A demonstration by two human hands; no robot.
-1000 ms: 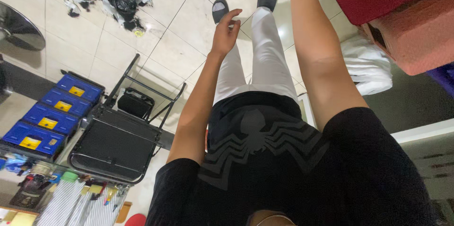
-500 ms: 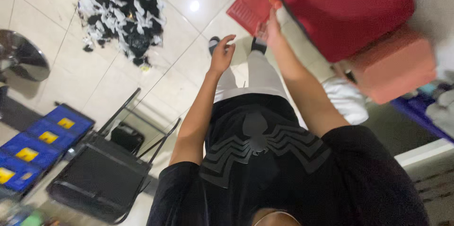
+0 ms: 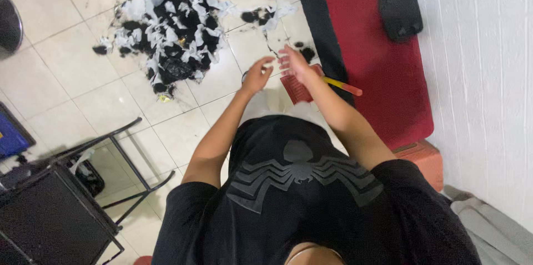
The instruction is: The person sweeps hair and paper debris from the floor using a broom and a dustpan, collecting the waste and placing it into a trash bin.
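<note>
1. The red dustpan (image 3: 297, 84) is a flat, ribbed plastic pan with a yellow and red handle (image 3: 343, 86) sticking out to the right. It is held in the air above the pale tiled floor (image 3: 66, 65), just beside the edge of the red bench (image 3: 383, 48).
2. The right hand (image 3: 294, 65) lies on top of the dustpan, fingers spread and only loosely bent — it touches the pan near its handle end, but whether the fingers wrap under it cannot be told from here.
3. The left hand (image 3: 258, 74) hovers just beside the pan's left edge, half open with the fingers curled, holding nothing that shows.
4. Both arms reach forward and down from the black T-shirt (image 3: 300, 198), elbows bent, the forearms converging so the hands nearly meet.
5. Further out on the floor lies a heap of black and white scraps (image 3: 166, 26), with a few stray bits near the bench — and a small black pouch (image 3: 400, 9) rests on the bench top.
6. A black folding chair (image 3: 61, 215) stands at the lower left.
</note>
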